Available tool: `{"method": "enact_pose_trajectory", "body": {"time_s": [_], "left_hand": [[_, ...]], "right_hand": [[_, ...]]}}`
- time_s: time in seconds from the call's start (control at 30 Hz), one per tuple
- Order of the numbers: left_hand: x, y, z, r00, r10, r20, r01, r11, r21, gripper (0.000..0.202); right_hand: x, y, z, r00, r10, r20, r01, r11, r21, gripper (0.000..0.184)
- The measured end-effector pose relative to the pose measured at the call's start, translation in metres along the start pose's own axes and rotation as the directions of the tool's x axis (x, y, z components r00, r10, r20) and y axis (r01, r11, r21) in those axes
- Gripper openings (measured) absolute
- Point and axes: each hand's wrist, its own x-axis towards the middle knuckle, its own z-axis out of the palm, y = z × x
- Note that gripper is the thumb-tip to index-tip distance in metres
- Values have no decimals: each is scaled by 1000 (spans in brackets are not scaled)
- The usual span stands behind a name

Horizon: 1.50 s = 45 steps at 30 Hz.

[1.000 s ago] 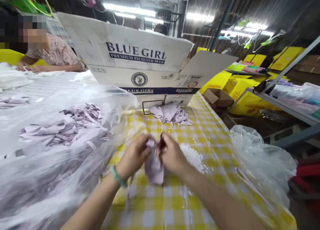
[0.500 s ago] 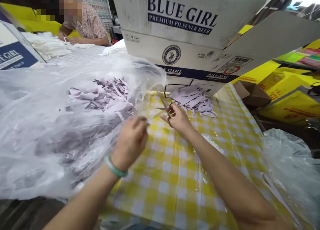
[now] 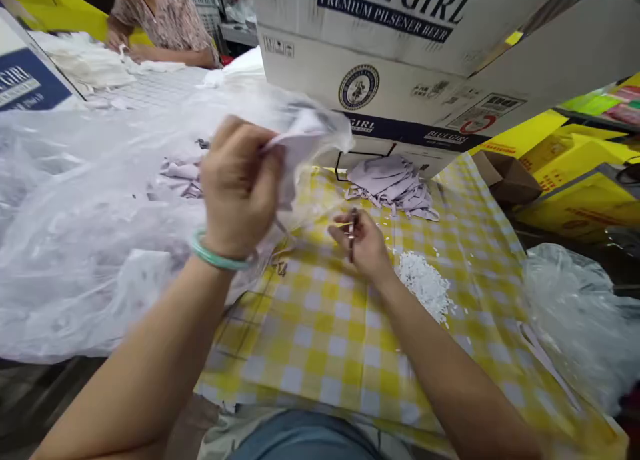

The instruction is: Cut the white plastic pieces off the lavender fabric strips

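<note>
Head view: lilac cloth (image 3: 299,141), judged light, limp and best held by an edge, is pinched in the left hand (image 3: 241,187) near left-side plastic (image 3: 70,260); scissors (image 3: 352,237) are held in the right hand (image 3: 369,245).

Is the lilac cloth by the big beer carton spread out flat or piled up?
Piled up: the lilac cloth lies as overlapping pieces, heaped on the checked tablecloth in front of the carton.

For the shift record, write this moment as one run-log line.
left grip: pinching lilac cloth | right grip: holding scissors | checked tablecloth: bears white scraps, lilac pile | carton: behind lilac pile
</note>
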Motion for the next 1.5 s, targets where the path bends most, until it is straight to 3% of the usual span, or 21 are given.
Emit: {"method": "enact_pose_trajectory", "body": {"time_s": [0.03, 0.1, 0.13, 0.17, 0.2, 0.23, 0.3, 0.37, 0.47, 0.63, 0.7, 0.77, 0.83, 0.97, 1.0, 1.03, 1.13, 1.17, 1.2, 1.33, 1.5], "left_hand": [[-9, 19, 5, 998, 51, 44, -45, 991, -125, 10], [-40, 52, 16, 926, 128, 355, -37, 967, -254, 13], [-61, 65, 20, 808, 93, 582, 39, 977, -211, 16], [-84, 73, 22, 630, 35, 776, 102, 987, -128, 18], [-105, 79, 21, 441, 19, 897, 125, 989, -82, 19], [-124, 81, 17, 347, 20, 938, 144, 987, -74, 16], [-147, 76, 5, 232, 29, 972, 203, 976, -78, 15], [-151, 66, -6, 203, 22, 979, 279, 957, -80, 18], [-135, 49, -10, 276, -60, 959, 304, 952, -28, 21], [-123, 20, 10, 598, -170, 784, 116, 985, 125, 21], [-127, 9, 16, 651, -200, 732, 91, 978, 186, 28], [-130, 4, 16, 600, -240, 763, 108, 970, 220, 36], [-129, 6, 7, 491, -229, 841, 137, 973, 185, 24], [-117, 21, -22, 179, 20, 984, 266, 962, -68, 21], [-115, 22, -26, 146, 55, 988, 305, 947, -98, 22], [-114, 22, -26, 171, 48, 984, 320, 942, -101, 22], [-115, 9, -2, 484, -112, 868, 231, 973, -4, 20], [-117, 4, 12, 569, -145, 809, 197, 980, 38, 24], [-118, -2, 27, 614, -157, 774, 176, 983, 60, 29], [-116, -8, 65, 617, -108, 779, 189, 982, -13, 16], [-98, 15, 41, 676, -188, 712, 341, 937, -77, 15]], "right_hand": [[-9, 0, -10, 996, -17, -82, 22, 999, 50, 33], [-30, 2, -31, 975, -22, -222, 46, 993, 105, 28], [-41, 4, -41, 964, -6, -264, 34, 994, 102, 27], [-54, 7, -50, 959, 19, -284, 4, 997, 79, 28], [-66, 10, -59, 958, 52, -281, -43, 998, 38, 29], [-79, 13, -66, 959, 90, -267, -97, 995, -11, 30], [-101, 21, -77, 957, 163, -241, -192, 976, -101, 30], [-117, 29, -83, 950, 208, -233, -248, 955, -161, 29], [-129, 36, -81, 949, 225, -220, -273, 936, -223, 28], [-119, 38, -64, 967, 168, -193, -234, 883, -406, 22], [-109, 38, -57, 971, 135, -197, -219, 830, -513, 24], [-100, 36, -52, 982, 106, -158, -184, 744, -643, 22], [-99, 30, -51, 990, 130, -50, -125, 665, -736, 18], [-116, 12, -55, 911, 334, 241, -128, 786, -605, 15], [-121, 8, -57, 895, 355, 271, -155, 815, -559, 14], [-125, 6, -58, 897, 358, 257, -177, 827, -534, 12], [-126, 7, -58, 959, 278, 50, -207, 811, -548, 12], [-124, 8, -57, 970, 241, -13, -209, 810, -548, 14], [-121, 10, -55, 976, 211, -56, -208, 816, -540, 15], [-115, 13, -49, 985, 135, -103, -169, 855, -490, 19], [-106, 9, -37, 986, 44, -163, -101, 928, -358, 27]]}}
